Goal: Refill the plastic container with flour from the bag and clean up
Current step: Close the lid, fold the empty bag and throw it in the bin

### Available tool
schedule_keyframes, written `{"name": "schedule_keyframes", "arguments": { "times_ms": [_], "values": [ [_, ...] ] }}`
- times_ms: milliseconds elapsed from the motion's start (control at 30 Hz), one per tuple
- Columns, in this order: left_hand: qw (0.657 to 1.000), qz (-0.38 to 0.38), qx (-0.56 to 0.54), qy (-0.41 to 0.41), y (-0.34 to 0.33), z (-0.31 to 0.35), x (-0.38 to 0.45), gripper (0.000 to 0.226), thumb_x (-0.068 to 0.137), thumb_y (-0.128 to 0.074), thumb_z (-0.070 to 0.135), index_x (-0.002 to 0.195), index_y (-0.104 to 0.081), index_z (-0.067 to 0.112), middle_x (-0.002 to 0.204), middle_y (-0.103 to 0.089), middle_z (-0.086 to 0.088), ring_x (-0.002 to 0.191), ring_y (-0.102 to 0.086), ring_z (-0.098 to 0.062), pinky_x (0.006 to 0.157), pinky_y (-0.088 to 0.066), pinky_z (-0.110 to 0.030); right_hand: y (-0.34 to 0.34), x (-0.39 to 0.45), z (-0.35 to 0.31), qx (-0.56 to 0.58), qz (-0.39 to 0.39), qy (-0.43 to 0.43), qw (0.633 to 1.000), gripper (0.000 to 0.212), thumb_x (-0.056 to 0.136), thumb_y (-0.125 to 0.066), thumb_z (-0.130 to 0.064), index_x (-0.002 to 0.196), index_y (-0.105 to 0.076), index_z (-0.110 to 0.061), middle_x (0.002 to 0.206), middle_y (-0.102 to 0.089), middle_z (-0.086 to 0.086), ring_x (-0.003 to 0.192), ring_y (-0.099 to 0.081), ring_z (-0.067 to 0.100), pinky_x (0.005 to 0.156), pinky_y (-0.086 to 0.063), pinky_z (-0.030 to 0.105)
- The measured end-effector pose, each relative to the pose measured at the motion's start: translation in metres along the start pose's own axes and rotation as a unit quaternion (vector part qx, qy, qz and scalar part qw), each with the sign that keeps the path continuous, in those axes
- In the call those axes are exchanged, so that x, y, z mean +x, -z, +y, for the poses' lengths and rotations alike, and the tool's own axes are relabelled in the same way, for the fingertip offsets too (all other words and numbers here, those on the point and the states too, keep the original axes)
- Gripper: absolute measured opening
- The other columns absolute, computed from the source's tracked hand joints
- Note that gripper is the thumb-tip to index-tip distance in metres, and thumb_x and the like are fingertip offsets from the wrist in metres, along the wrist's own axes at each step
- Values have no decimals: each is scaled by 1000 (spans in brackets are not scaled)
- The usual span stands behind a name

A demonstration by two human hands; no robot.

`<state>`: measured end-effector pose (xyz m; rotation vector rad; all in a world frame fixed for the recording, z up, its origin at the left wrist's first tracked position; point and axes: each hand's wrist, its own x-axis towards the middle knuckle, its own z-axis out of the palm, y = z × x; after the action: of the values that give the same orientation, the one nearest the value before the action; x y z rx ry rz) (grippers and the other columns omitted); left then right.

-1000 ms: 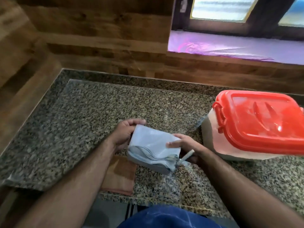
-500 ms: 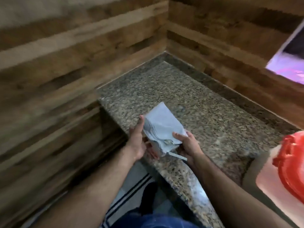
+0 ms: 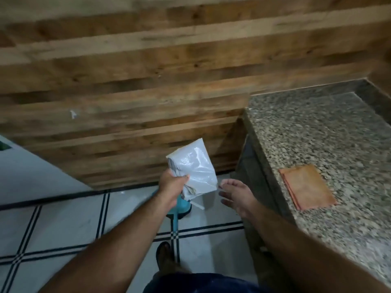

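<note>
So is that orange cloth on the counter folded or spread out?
Folded. The orange cloth lies flat on the granite counter as a neat square, with stacked layer edges showing along its left side.

Flour bag [image 3: 193, 168]: white-grey glossy plastic, folded flat and crumpled, looked empty, faint print on upper face, too blurred to read. It was held off the counter, over the tiled floor, tilted with top corner toward 1 o'clock. Left hand [image 3: 172, 183] gripped its lower-left edge, at 8 o'clock of the bag, fingers wrapped over the crumpled end. Right hand [image 3: 237, 196] sat at 4 o'clock of the bag, fingers spread, fingertips just beside the lower right corner, not gripping. Plastic container not visible.
</note>
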<state>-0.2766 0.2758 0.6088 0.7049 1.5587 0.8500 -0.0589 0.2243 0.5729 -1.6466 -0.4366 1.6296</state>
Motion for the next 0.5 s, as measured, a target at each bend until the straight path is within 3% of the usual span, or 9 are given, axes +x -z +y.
{"name": "schedule_keyframes", "arguments": {
  "times_ms": [67, 167, 233, 333, 433, 500],
  "values": [
    [999, 37, 13, 9, 42, -8, 28, 35, 91, -77, -6, 115, -72, 19, 113, -79, -6, 100, -76, -27, 86, -65, -43, -29, 19, 11, -32, 18, -29, 999, 19, 98, -78, -22, 114, -71, -17, 121, -75, 11, 111, -72, 30, 99, -62, 49],
    [993, 85, 67, 36, 101, -27, 74, 39, 81, -83, 11, 117, -73, 21, 115, -79, -5, 99, -77, -27, 91, -65, -47, -75, 53, 30, -106, 42, -69, 991, 16, 102, -73, -26, 116, -69, -19, 118, -73, 7, 109, -71, 26, 98, -61, 46],
    [986, 103, 119, 53, 137, -51, 108, 48, 72, -82, 25, 119, -73, 22, 112, -79, -3, 96, -77, -27, 89, -66, -52, -103, 82, 51, -145, 55, -97, 983, 9, 105, -68, -23, 113, -68, -18, 117, -73, 7, 106, -71, 25, 94, -62, 43],
    [973, 121, 181, 72, 178, -78, 147, 45, 81, -84, 24, 124, -71, 16, 112, -77, -7, 96, -75, -30, 88, -66, -50, -140, 123, 90, -174, 62, -135, 974, 12, 105, -66, -19, 115, -69, -12, 112, -72, 11, 101, -69, 26, 95, -60, 44],
    [956, 142, 248, 69, 208, -108, 182, 37, 88, -83, 24, 120, -70, 13, 107, -74, -6, 94, -72, -29, 72, -58, -31, -164, 168, 134, -200, 63, -192, 959, 20, 103, -70, -18, 119, -71, -6, 106, -72, 14, 88, -66, 24, 75, -57, 35],
    [947, 147, 271, 93, 219, -133, 208, 36, 88, -81, 27, 120, -70, 14, 107, -75, -7, 92, -72, -28, 68, -57, -31, -174, 204, 174, -216, 52, -229, 948, 27, 104, -67, -14, 125, -70, 3, 95, -67, 12, 73, -58, 19, 63, -48, 29]
  ]
}}
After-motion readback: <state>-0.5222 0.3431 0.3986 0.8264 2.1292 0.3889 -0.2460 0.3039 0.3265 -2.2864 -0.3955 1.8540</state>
